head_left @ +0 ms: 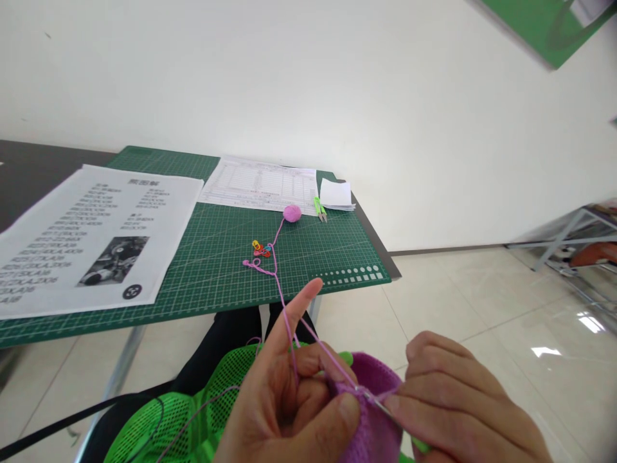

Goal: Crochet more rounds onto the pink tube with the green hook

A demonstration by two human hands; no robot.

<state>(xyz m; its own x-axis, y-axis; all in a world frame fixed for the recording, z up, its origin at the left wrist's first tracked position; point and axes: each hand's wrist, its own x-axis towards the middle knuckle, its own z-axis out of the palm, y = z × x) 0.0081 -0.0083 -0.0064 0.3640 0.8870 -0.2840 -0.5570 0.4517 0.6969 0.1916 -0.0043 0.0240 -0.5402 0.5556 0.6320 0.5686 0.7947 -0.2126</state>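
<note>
My left hand (294,392) pinches the upper edge of a purple crochet piece (373,427) between thumb and fingers. Its index finger is raised, with purple yarn (284,302) running past it to the work. In my right hand (457,399) is a crochet hook (383,406); its metal shaft reaches into the edge stitches, and a green part of its handle shows below the fingers. The yarn leads back over the mat to a small purple yarn ball (292,213). Part of the crochet piece is hidden behind my hands.
A green cutting mat (216,238) covers the table, bearing a printed pattern sheet (96,238), a form (260,183), white paper slips (336,194), green snips (319,209) and colourful stitch markers (261,249). A green mesh bag (144,424) lies on my lap. A dark cord (87,411) crosses at left.
</note>
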